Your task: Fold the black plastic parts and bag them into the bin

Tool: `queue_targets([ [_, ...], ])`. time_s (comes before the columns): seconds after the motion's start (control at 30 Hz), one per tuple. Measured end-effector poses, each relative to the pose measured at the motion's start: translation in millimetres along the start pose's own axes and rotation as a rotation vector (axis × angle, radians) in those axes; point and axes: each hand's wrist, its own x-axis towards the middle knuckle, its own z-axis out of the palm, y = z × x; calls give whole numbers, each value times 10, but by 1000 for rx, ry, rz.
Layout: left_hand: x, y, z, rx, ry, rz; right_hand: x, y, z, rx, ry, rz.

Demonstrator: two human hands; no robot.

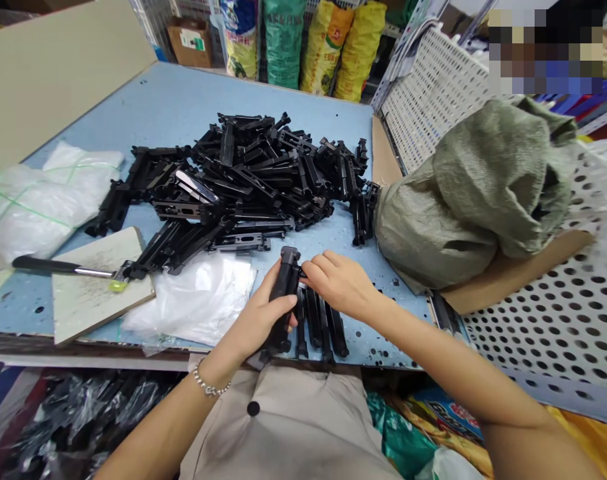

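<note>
With the left hand I am grasping one black part, the fingers wrapping around its body and the thumb pressing across its front. This part is standing almost upright, a little tilted, above the near edge of the worktop, close to the middle of that edge. The right hand is bending its fingers together and is touching the upper right side of the same part; whether it is also pinching some small piece there, I cannot tell, because the fingers are covering it. Just beside, under the right hand, several narrow black pieces are lying side by side, with their ends pointing to the near edge. Beyond the hands, a big heap of black parts is spreading over the centre of the worktop. To the left of the held part, flat clear bags are lying along the near edge, and next to them, toward the near left corner, a pale board is carrying part of a black-handled tool. Tied white bundles are resting at the left edge, while a grey-green sack is slumping at the right edge.
</note>
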Motion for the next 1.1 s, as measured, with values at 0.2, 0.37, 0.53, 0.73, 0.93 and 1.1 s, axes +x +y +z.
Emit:
queue_targets([
  [0.2, -98, 33, 64, 12, 25, 2, 100, 32, 90, 178, -16, 52],
  [0.37, -183, 29, 29, 7, 73, 48, 146, -17, 38, 493, 10, 241],
  [0.53, -168, 119, -166, -98, -27, -102, 163, -66, -153, -59, -23, -192],
  [0.73, -170, 117, -197, -163, -157, -203, 148, -55, -223, -217, -96, -438],
  [0.93, -196, 64, -46, -98, -63, -159, 76, 50, -13, -200, -48, -378],
  [1.1, -218, -88, 89, 189, 109, 80, 37, -26, 149, 184, 23, -64],
])
